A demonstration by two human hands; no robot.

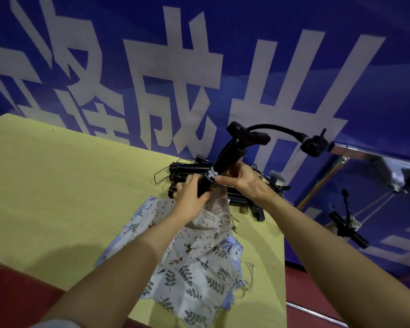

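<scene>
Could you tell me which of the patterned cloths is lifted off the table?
The pale cloth with small animal figures: it rises in a peak to the black cylinder, while the leaf-print cloth and the light blue cloth lie flat.

On the blue banner [258, 39] behind the table's [57, 174] far edge you see large white Chinese characters. Only 成 [175, 91] reads plainly; its neighbours are cut off or partly covered. The black tube [225, 157] carries white lettering [210, 179], too small to read.
</scene>
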